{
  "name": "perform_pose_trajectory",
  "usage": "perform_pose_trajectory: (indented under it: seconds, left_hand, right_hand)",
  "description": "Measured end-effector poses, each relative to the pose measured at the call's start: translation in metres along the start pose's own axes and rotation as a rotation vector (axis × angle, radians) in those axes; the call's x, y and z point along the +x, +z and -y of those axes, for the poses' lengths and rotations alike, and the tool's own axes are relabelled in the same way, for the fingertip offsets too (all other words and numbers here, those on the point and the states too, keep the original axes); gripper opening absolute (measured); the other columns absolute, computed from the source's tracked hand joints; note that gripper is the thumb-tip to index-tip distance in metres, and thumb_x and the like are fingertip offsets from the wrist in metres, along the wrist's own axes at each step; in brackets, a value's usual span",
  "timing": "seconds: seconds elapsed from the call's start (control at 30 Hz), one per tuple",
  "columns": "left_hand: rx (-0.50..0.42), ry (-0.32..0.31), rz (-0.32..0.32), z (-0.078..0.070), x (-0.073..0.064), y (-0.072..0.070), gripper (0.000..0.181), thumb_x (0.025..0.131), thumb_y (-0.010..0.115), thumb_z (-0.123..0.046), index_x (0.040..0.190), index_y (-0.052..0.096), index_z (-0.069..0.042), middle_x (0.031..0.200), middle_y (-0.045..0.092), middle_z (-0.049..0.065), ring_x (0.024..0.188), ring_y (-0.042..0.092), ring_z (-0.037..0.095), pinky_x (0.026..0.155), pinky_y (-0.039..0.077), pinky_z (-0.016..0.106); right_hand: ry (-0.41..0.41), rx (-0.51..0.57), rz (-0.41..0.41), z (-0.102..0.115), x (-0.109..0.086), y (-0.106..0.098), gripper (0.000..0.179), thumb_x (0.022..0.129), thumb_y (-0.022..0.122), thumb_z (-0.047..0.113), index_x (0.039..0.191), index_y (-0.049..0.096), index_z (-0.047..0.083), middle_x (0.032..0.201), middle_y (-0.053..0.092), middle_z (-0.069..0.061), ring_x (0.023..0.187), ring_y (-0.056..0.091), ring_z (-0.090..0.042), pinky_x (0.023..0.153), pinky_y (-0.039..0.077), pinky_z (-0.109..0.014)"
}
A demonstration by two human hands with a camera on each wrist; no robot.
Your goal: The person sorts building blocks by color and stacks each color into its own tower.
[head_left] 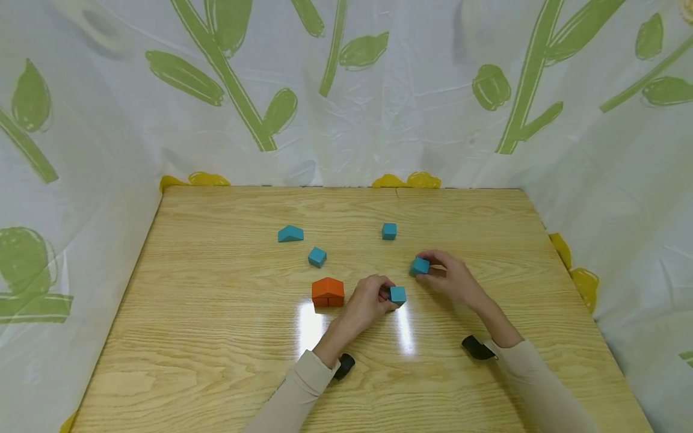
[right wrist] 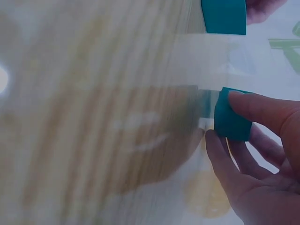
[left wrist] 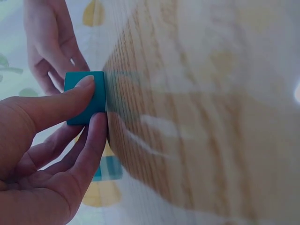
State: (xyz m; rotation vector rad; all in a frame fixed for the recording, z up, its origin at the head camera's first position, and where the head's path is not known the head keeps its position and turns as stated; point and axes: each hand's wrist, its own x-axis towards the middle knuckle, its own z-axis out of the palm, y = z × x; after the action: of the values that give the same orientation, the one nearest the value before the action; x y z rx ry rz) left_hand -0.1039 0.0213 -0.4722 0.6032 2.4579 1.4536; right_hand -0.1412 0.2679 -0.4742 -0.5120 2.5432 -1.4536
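My left hand (head_left: 366, 305) pinches a blue cube (head_left: 397, 294) between thumb and fingers. In the left wrist view this cube (left wrist: 97, 101) sits right at the table surface, the thumb lying across its face. To the right and a little farther back, my right hand (head_left: 452, 278) grips a second blue block (head_left: 419, 266) by its sides. The right wrist view shows that block (right wrist: 233, 115) close over the table, its reflection beside it. Left of my left hand stands a small orange stack (head_left: 327, 292), a roof-shaped piece over two lower orange blocks.
Farther back on the wooden table (head_left: 216, 337) lie a blue cube (head_left: 389, 231), another turned blue cube (head_left: 317, 257) and a low blue roof-shaped block (head_left: 290, 234). A white curtain (head_left: 411, 120) with green leaves borders the table at the back and sides.
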Motion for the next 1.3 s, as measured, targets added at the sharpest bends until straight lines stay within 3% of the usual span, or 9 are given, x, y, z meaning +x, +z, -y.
perform_pose_trajectory:
  seconds: [0.3, 0.53, 1.03, 1.3]
  left_hand:
    - [-0.011, -0.006, 0.002, 0.000, 0.000, 0.000, 0.028, 0.083, 0.083, 0.005, 0.107, 0.069, 0.007, 0.099, 0.068, 0.015, 0.083, 0.068, 0.022, 0.073, 0.055, 0.022]
    - [-0.037, -0.010, 0.005, -0.001, 0.000, -0.001, 0.026, 0.083, 0.083, 0.005, 0.106, 0.070, 0.007, 0.097, 0.069, 0.014, 0.082, 0.067, 0.020, 0.071, 0.053, 0.020]
    - [-0.031, -0.049, 0.016, -0.002, 0.001, -0.003, 0.028, 0.085, 0.082, 0.005, 0.110, 0.069, 0.006, 0.100, 0.069, 0.013, 0.081, 0.064, 0.017, 0.071, 0.054, 0.020]
    - [-0.045, -0.030, 0.015, -0.002, 0.000, -0.002, 0.030, 0.084, 0.082, 0.006, 0.111, 0.069, 0.008, 0.102, 0.068, 0.015, 0.083, 0.066, 0.019, 0.071, 0.054, 0.019]
  right_hand:
    - [-0.090, -0.004, 0.054, 0.002, -0.022, 0.009, 0.039, 0.091, 0.075, -0.004, 0.128, 0.062, -0.004, 0.122, 0.065, -0.019, 0.113, 0.064, -0.038, 0.097, 0.055, -0.045]
    - [-0.119, -0.015, 0.110, 0.007, -0.028, 0.017, 0.038, 0.091, 0.075, -0.003, 0.127, 0.063, -0.001, 0.122, 0.065, -0.015, 0.112, 0.065, -0.035, 0.097, 0.055, -0.045]
    - [-0.159, -0.059, 0.189, 0.014, -0.028, 0.019, 0.040, 0.091, 0.076, 0.000, 0.129, 0.063, 0.003, 0.124, 0.066, -0.008, 0.114, 0.065, -0.026, 0.097, 0.055, -0.040]
    - [-0.121, -0.013, 0.244, 0.015, -0.016, 0.010, 0.046, 0.096, 0.075, 0.011, 0.137, 0.057, -0.001, 0.134, 0.062, -0.015, 0.123, 0.060, -0.035, 0.101, 0.050, -0.053]
